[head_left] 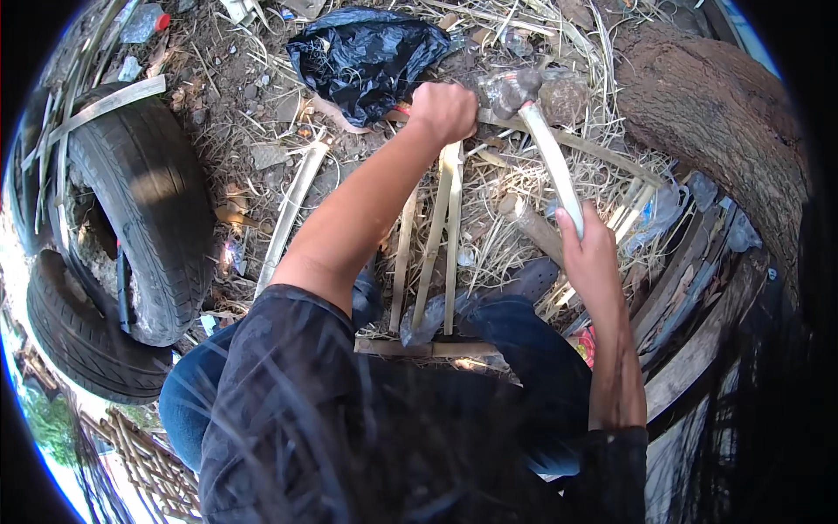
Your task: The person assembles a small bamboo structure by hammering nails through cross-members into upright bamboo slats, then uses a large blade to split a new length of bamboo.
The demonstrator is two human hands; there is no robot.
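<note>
Hammer at the stone, left fist beside its head

In the head view, clock directions run from the picture's centre. The right hand (590,249), at three o'clock, is wrapped around the pale, straight handle of a hammer with a dull grey head (550,157). That head lies at one o'clock, over or beside a rough, grey-brown stone block (566,99); contact cannot be told. The left hand (443,112), at twelve, is curled into a fist just left of the hammer's head. What it clasps is hidden; a bit of red shows at its left edge. A long, flat, tan bamboo strip (602,150) slants from near that fist toward two o'clock. More pale, upright bamboo strips (429,249) lie around the centre.

The step in hand looks like hammering at the stone, with the left hand steadying something. Another blow would call for a firm left hold, knuckles clear, and a controlled swing.
</note>
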